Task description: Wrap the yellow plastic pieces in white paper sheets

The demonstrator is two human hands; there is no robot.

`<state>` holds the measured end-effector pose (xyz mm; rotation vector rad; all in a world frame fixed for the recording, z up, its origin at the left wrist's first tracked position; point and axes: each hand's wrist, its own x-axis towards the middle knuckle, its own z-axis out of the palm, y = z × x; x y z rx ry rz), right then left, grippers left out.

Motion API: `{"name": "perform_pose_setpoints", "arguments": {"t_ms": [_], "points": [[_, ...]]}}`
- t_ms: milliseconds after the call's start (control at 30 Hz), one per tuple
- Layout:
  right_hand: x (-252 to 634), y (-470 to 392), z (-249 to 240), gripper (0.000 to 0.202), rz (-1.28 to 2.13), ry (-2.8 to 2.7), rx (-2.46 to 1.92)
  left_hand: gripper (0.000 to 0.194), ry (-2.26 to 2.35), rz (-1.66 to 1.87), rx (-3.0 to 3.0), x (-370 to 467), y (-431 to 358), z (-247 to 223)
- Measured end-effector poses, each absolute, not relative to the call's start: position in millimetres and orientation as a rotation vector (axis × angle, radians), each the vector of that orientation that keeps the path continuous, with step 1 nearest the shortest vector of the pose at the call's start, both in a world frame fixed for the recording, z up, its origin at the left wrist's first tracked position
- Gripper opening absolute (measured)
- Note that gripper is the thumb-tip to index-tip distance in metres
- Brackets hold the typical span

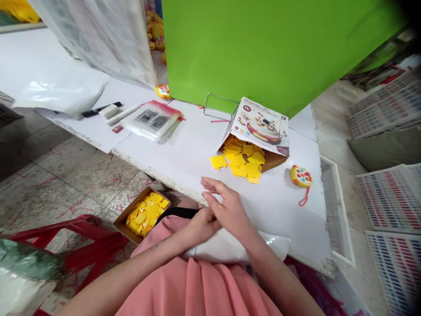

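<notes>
Over my lap, at the table's front edge, my two hands meet. My right hand [228, 210] has its fingers stretched out and holds nothing I can see; its heel rests against the other hand. My left hand [203, 226] is curled, its fingers partly hidden, so anything inside does not show. Beneath them a white plastic bag [226, 248] lies across my lap. Just beyond my right hand, a printed cardboard box [263, 120] lies on its side with yellow plastic pieces [245, 164] spilling from its open end. A single yellow piece [218, 162] lies to their left.
Yellow toys sit on the white table [184, 153]: one with a red loop [301, 176] at right, another [163, 91] at the back. A clear bag stack [151, 120], marker [101, 109] and wire stand [221, 106] lie leftward. A green panel [263, 48] stands behind. A lower box [144, 215] holds yellow pieces.
</notes>
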<state>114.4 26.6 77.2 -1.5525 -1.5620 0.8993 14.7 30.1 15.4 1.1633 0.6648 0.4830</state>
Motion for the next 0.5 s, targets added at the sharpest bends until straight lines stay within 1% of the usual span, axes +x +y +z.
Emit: {"name": "perform_pose_setpoints", "arguments": {"t_ms": [67,133,267,433,500], "points": [[135,17,79,0.029,0.813,-1.654,-1.685,0.018,0.653,0.49,1.201,12,35,21],[156,5,83,0.028,0.753,-1.749,-1.794,0.018,0.678,0.519,1.21,11,40,26],[177,-13,91,0.029,0.791,-1.864,-1.902,0.023,0.748,0.544,1.162,14,48,34],[185,-18,96,0.027,0.795,-1.886,-1.952,0.031,0.731,0.388,1.403,8,60,41],[189,-18,98,0.024,0.774,-1.882,-1.977,0.03,0.73,0.325,1.456,3,65,43]]}}
